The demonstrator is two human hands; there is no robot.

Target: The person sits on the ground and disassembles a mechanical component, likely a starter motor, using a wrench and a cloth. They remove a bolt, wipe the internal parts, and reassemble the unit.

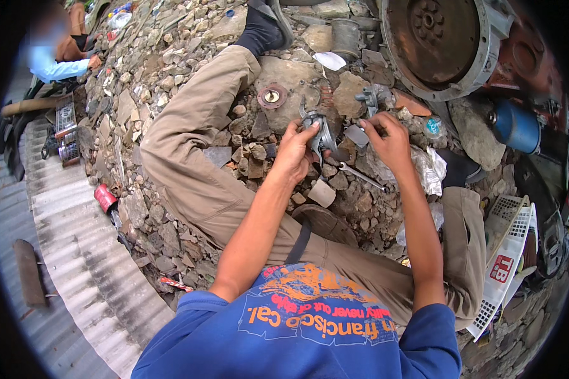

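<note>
My left hand [295,150] is closed around a grey cast-metal part [323,134] with a curved lever-like arm, held over the stones between my legs. To its right, my right hand [389,138] has thumb and fingers pinched together. A small grey flat piece [356,135] shows at those fingertips; whether they grip it is unclear. Beyond my hands, a round brown diaphragm [272,96] with a shiny metal centre lies on a flat stone. A coppery coil spring [326,98] and a second grey metal part [367,98] are near it. Below my hands lies an open-ended wrench [362,177].
A large round metal housing [395,47] stands at the far right, with a blue canister [517,125] below it. White plastic baskets [504,268] lie by my right knee. Corrugated sheets [76,221] and a red can [105,198] are at left. Another person's blue sleeve [66,69] shows far left.
</note>
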